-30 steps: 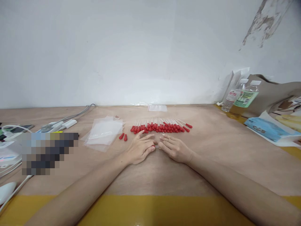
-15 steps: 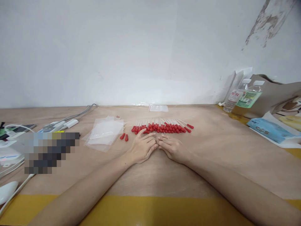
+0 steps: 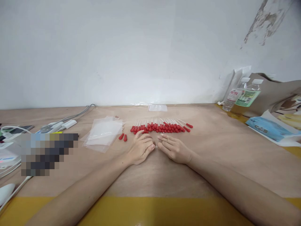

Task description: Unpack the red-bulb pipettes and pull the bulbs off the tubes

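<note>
My left hand (image 3: pixel 141 147) is closed in a pinch, thumb against the curled fingers, over the middle of the table. Facing it, my right hand (image 3: pixel 172 148) is closed too, fingertips pressed together. A thin clear tube (image 3: pixel 156 147) shows in the narrow gap between them; most of it is hidden by the fingers. Something small and clear (image 3: pixel 162 134) pokes out by my right fingertips, too small to name. Just beyond lies a row of droppers (image 3: pixel 164 127) with red rubber bulbs towards me and clear stems pointing away. Two loose red bulbs (image 3: pixel 123 137) lie left of my left hand.
Clear plastic bags (image 3: pixel 103 133) lie in a stack at left, with a smaller one (image 3: pixel 157 108) near the wall. A power strip (image 3: pixel 56 126) and cables are farther left. Bottles (image 3: pixel 246 98) and a blue tissue pack (image 3: pixel 268 128) are at right.
My hands have drawn slightly apart, and the thin clear tube between them now shows more. The view has shifted a little; the droppers and bags lie as before.
</note>
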### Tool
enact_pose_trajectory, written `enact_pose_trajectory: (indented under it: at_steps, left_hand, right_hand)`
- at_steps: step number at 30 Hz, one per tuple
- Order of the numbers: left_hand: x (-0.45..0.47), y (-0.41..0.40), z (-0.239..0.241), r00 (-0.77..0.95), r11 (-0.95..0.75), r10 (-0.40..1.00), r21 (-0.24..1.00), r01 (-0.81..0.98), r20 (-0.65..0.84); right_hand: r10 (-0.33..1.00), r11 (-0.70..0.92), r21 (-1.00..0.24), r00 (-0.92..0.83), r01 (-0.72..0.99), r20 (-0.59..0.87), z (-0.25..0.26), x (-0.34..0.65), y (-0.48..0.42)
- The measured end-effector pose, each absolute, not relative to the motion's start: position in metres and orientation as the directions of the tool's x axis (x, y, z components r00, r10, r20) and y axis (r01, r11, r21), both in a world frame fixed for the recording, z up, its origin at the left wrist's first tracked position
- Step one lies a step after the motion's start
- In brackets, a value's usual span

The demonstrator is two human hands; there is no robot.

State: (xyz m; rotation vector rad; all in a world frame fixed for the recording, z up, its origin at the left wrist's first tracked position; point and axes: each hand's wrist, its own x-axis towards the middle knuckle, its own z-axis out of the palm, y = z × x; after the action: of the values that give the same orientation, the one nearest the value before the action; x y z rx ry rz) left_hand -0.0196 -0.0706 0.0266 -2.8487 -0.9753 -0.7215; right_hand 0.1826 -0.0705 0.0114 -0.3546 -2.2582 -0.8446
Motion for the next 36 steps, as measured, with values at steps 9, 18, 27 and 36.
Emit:
enact_pose_trajectory:
  at_steps: [9, 18, 27, 36]
  left_hand:
    - [-0.022, -0.077, 0.029, 0.715, -0.825, 0.545, 0.128, 0.551, 0.438]
    - [-0.024, -0.080, 0.030, 0.712, -0.823, 0.548, 0.129, 0.554, 0.439]
    - [-0.047, -0.073, 0.035, 0.426, -0.590, 0.766, 0.262, 0.764, 0.481]
    - [-0.098, -0.041, 0.053, 0.046, -0.209, 0.895, 0.327, 0.922, 0.443]
  right_hand:
    - [-0.043, 0.759, 0.508, -0.748, 0.406, 0.662, 0.013, 0.189, -0.074]
    - [-0.036, 0.785, 0.474, -0.735, 0.399, 0.677, 0.013, 0.190, -0.076]
    - [0.336, 0.641, 0.202, -0.507, 0.741, 0.794, 0.010, 0.215, -0.059]
    - [0.817, 0.346, -0.017, -0.292, 0.938, 0.497, 0.007, 0.210, -0.060]
